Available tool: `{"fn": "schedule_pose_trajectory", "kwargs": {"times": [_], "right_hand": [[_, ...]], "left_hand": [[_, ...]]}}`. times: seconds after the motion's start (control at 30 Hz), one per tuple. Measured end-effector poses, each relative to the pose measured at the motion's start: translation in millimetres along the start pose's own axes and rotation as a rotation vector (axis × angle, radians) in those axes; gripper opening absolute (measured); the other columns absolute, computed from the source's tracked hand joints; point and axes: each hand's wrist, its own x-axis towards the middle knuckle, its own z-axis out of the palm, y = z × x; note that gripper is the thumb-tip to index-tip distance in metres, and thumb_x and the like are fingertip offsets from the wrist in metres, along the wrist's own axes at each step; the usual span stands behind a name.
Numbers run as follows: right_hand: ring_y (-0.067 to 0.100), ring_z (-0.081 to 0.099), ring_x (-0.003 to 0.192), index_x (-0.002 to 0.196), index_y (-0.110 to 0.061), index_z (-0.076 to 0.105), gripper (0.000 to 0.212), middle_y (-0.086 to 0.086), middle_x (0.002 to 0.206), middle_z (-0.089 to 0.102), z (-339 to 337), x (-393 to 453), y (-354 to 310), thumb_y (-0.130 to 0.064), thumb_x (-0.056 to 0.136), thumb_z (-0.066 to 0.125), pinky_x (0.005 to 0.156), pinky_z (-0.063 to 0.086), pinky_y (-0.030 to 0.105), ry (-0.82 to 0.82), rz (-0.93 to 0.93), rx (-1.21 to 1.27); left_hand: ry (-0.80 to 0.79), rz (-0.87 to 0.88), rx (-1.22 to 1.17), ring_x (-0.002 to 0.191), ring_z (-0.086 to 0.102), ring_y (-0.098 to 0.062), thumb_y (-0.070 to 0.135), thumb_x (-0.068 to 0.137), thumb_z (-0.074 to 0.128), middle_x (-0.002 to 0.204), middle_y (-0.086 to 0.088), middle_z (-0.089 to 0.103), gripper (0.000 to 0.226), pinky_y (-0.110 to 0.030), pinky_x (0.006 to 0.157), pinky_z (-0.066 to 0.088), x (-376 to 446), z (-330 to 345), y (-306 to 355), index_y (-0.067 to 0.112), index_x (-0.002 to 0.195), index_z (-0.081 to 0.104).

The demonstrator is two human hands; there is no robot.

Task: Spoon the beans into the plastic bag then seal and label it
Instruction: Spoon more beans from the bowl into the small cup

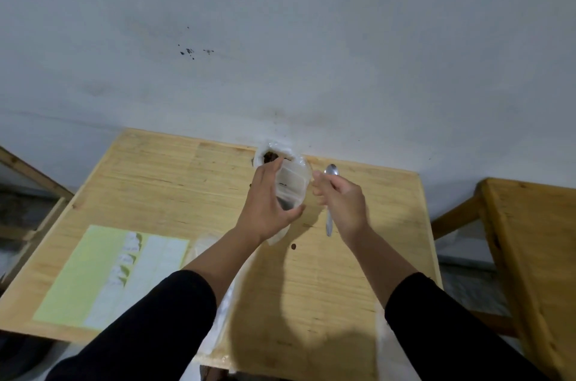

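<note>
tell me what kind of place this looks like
Probably a plain workroom, not a kitchen: a bare wooden table against a scuffed white wall, a second wooden table beside it, and a label sheet laid out.

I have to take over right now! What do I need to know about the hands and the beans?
Left hand grips the bag, held up above the table, mouth open.
Right hand holds the spoon; its bowl looks empty.
Some beans show inside the bag; one bean lies on the table.
Label sheet lies at the left.
Left to do: finish spooning if needed, seal, label.
</note>
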Motion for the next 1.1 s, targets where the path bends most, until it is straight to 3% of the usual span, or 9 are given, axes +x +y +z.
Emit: {"fn": "schedule_pose_trajectory", "kwargs": {"times": [0.13, 0.3, 0.43, 0.5, 0.57, 0.63, 0.77, 0.93, 1.1], "right_hand": [[0.011, 0.066, 0.085, 0.084, -0.027, 0.075, 0.013, -0.004, 0.088, 0.071, 11, -3, -25, -0.034, 0.082, 0.064, 0.088, 0.053, 0.035, -0.014, -0.04, -0.038], [0.013, 0.066, 0.085, 0.082, -0.018, 0.075, 0.011, -0.004, 0.086, 0.073, 24, -17, -51, -0.024, 0.081, 0.066, 0.08, 0.051, 0.027, -0.02, -0.055, -0.117], [0.018, 0.065, 0.086, 0.071, -0.027, 0.073, 0.01, 0.001, 0.086, 0.073, 57, -39, -68, -0.024, 0.078, 0.066, 0.081, 0.05, 0.033, -0.047, -0.058, -0.206], [0.016, 0.061, 0.083, 0.072, -0.027, 0.071, 0.01, -0.001, 0.084, 0.071, 73, -53, -77, -0.024, 0.081, 0.066, 0.078, 0.047, 0.03, -0.06, -0.043, -0.186], [0.01, 0.06, 0.081, 0.082, -0.021, 0.072, 0.011, -0.003, 0.084, 0.068, 90, -69, -81, -0.031, 0.083, 0.067, 0.077, 0.044, 0.024, -0.054, -0.039, -0.082], [0.006, 0.064, 0.078, 0.099, -0.01, 0.072, 0.029, -0.005, 0.085, 0.069, 104, -85, -79, -0.035, 0.085, 0.065, 0.075, 0.048, 0.018, -0.046, -0.054, 0.042], [0.013, 0.065, 0.08, 0.112, -0.012, 0.063, 0.03, 0.006, 0.087, 0.068, 125, -113, -66, -0.008, 0.083, 0.067, 0.078, 0.055, 0.022, 0.003, -0.129, 0.131], [0.012, 0.061, 0.067, 0.089, -0.028, 0.056, 0.024, 0.003, 0.072, 0.066, 135, -126, -68, -0.006, 0.083, 0.065, 0.075, 0.05, 0.024, 0.143, -0.198, 0.051], [0.004, 0.055, 0.069, 0.081, -0.016, 0.067, 0.016, -0.011, 0.076, 0.06, 136, -129, -75, -0.001, 0.084, 0.064, 0.066, 0.047, 0.012, 0.119, -0.244, -0.031]], "left_hand": [[-0.055, 0.059, -0.035, 0.12, 0.025, 0.007, 0.038, 0.064, 0.083, 0.141, 0.003, 0.031, 0.103, 0.001, 0.094, 0.019, 0, -11, 13, 0.019, 0.145, 0.023], [-0.096, 0.085, -0.053, 0.116, 0.036, -0.004, 0.042, 0.05, 0.088, 0.125, 0.007, 0.038, 0.109, -0.01, 0.095, 0.025, -4, -52, 12, 0.021, 0.141, 0.032], [-0.056, 0.051, -0.163, 0.102, 0.052, -0.012, 0.029, 0.064, 0.083, 0.11, 0.004, 0.054, 0.067, -0.018, 0.089, 0.041, -14, -97, -2, 0.017, 0.122, 0.054], [-0.035, 0.015, -0.216, 0.092, 0.055, -0.008, 0.028, 0.071, 0.079, 0.102, 0.006, 0.059, 0.046, -0.01, 0.08, 0.043, -20, -118, -10, 0.017, 0.111, 0.059], [0.013, -0.016, -0.265, 0.079, 0.055, -0.001, 0.026, 0.078, 0.074, 0.089, 0.009, 0.061, 0.024, -0.004, 0.07, 0.041, -26, -136, -19, 0.018, 0.097, 0.062], [0.08, -0.06, -0.329, 0.071, 0.055, -0.003, 0.025, 0.083, 0.069, 0.079, 0.007, 0.061, 0.011, -0.005, 0.063, 0.041, -33, -151, -32, 0.018, 0.086, 0.062], [0.145, -0.182, -0.45, 0.074, 0.063, -0.021, 0.027, 0.085, 0.067, 0.076, 0.001, 0.064, 0.008, -0.03, 0.072, 0.051, -46, -170, -54, 0.019, 0.084, 0.064], [0.082, -0.085, -0.411, 0.076, 0.065, -0.016, 0.021, 0.09, 0.06, 0.085, -0.003, 0.066, 0.021, -0.023, 0.073, 0.05, -61, -185, -56, 0.034, 0.104, 0.052], [-0.067, 0.016, -0.381, 0.076, 0.065, -0.021, 0.013, 0.089, 0.06, 0.086, -0.011, 0.067, 0.021, -0.036, 0.078, 0.057, -68, -196, -59, 0.033, 0.085, 0.061]]}}
